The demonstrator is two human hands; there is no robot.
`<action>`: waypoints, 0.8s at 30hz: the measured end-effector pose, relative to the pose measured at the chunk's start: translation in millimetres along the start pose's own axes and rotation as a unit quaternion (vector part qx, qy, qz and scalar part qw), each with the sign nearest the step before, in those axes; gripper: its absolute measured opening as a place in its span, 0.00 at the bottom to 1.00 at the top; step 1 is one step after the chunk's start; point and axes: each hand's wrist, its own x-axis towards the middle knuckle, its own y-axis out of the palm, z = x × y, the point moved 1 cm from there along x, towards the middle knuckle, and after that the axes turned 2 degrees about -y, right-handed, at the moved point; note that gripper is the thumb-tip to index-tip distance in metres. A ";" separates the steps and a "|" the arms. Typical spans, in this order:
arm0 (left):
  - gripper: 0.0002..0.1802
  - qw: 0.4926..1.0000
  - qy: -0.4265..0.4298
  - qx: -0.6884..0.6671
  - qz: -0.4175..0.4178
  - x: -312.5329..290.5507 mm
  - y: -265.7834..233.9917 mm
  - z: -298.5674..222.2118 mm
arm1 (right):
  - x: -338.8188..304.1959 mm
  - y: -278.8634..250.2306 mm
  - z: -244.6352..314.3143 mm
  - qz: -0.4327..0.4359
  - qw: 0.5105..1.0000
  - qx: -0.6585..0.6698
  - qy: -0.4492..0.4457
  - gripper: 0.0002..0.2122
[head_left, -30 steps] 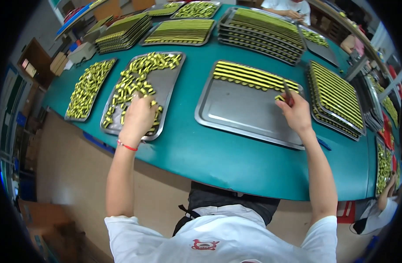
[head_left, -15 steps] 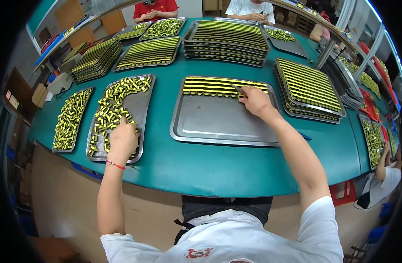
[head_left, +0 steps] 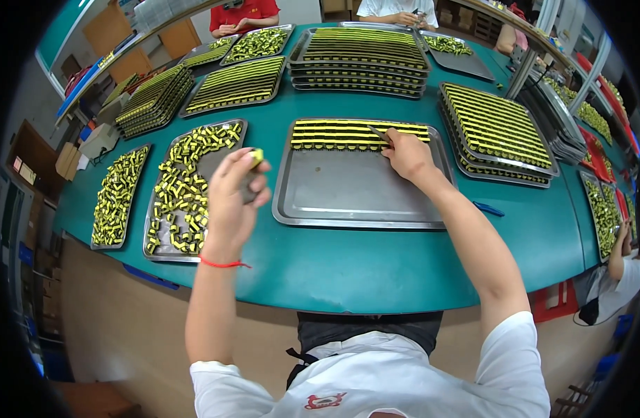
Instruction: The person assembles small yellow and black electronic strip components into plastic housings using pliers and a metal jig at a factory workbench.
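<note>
Raised between two trays, my left hand pinches a small yellow-and-black block-shaped component in its fingertips. My right hand grips dark pointed tweezers, whose tip lies over the rows of matching components. These rows run close together along the far side of a metal tray; the near part of that tray is bare metal. Left of it, a second metal tray holds a loose heap of the same components, partly behind my left hand and wrist.
A narrower tray of loose components stands at far left. Stacked filled trays sit at right, more stacks at the back. Blue-handled pliers lie on the green table. Other people work at the far side and far right.
My left hand has lifted out of the loose heap and moved right toward the middle tray with a component in its fingers. The right hand with the tweezers has barely moved.
</note>
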 end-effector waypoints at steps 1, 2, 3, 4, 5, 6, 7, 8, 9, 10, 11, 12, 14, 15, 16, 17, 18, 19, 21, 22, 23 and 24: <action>0.12 0.999 -0.022 -0.019 0.022 6.9 6.7 12.4 | -1.9 0.5 0.2 -0.014 0.999 0.033 -0.003 0.15; 0.12 0.998 -0.042 -0.038 0.027 9.5 21.5 21.9 | -4.6 2.1 -1.4 -0.028 0.997 0.065 -0.003 0.18; 0.13 0.998 -0.053 -0.033 0.030 12.5 32.5 32.0 | -9.9 3.3 0.6 -0.063 0.994 0.089 -0.018 0.22; 0.13 0.997 -0.065 -0.028 0.033 16.8 41.7 41.7 | -20.9 6.1 1.0 -0.059 0.994 0.088 -0.015 0.22; 0.15 0.998 -0.052 0.004 0.032 19.1 44.3 48.1 | -36.5 -0.7 14.9 -0.042 0.965 0.259 -0.028 0.22; 0.16 0.998 -0.044 0.032 0.037 22.4 50.3 58.3 | -55.6 -10.2 22.6 -0.025 0.908 0.418 -0.030 0.21; 0.21 0.997 -0.019 0.066 0.021 27.5 56.2 72.0 | -72.7 -14.2 26.0 -0.018 0.908 0.418 -0.025 0.21; 0.23 0.993 0.000 0.118 0.011 27.9 70.9 79.3 | -88.2 -17.9 24.9 0.078 0.817 0.571 0.006 0.21; 0.23 0.980 0.064 0.190 0.019 32.5 69.1 91.9 | -97.6 -20.7 32.0 0.171 0.688 0.705 0.027 0.22; 0.23 0.957 0.127 0.261 0.027 34.6 64.2 103.6 | -103.6 -22.9 41.7 0.200 0.669 0.715 0.024 0.19; 0.18 0.972 0.070 0.217 0.065 32.6 64.8 111.5 | -106.2 -21.7 40.0 0.228 0.638 0.735 0.022 0.19; 0.16 0.951 0.096 0.284 0.079 26.5 63.8 112.3 | -107.9 -17.2 37.8 0.260 0.601 0.755 0.021 0.19; 0.15 0.899 0.192 0.376 0.115 18.8 58.5 110.5 | -109.9 -17.9 38.3 0.285 0.582 0.761 0.023 0.19; 0.15 0.900 0.182 0.378 0.119 17.0 56.3 111.3 | -112.4 -19.9 41.1 0.312 0.565 0.763 0.017 0.19; 0.15 0.895 0.213 0.376 0.114 15.6 53.7 111.8 | -115.1 -20.2 43.8 0.312 0.560 0.767 0.025 0.19; 0.15 0.889 0.244 0.373 0.107 14.6 52.7 112.4 | -117.5 -20.8 45.8 0.341 0.532 0.775 0.021 0.19; 0.15 0.891 0.235 0.375 0.107 13.5 52.4 112.1 | -119.9 -20.7 47.5 0.369 0.503 0.781 0.017 0.19; 0.15 0.893 0.235 0.371 0.100 12.4 52.4 110.7 | -122.3 -19.3 48.7 0.398 0.476 0.784 0.025 0.19; 0.15 0.897 0.229 0.368 0.091 9.9 52.2 109.2 | -124.0 -18.7 51.6 0.417 0.462 0.782 0.038 0.19; 0.17 0.907 0.215 0.352 0.091 8.2 52.7 109.6 | -124.5 -17.9 52.7 0.433 0.451 0.779 0.045 0.19; 0.18 0.916 0.201 0.336 0.092 5.6 52.8 109.6 | -125.2 -16.4 53.4 0.433 0.451 0.779 0.050 0.18; 0.20 0.924 0.187 0.319 0.092 2.9 52.8 109.6 | -125.0 -16.4 53.6 0.435 0.448 0.780 0.054 0.18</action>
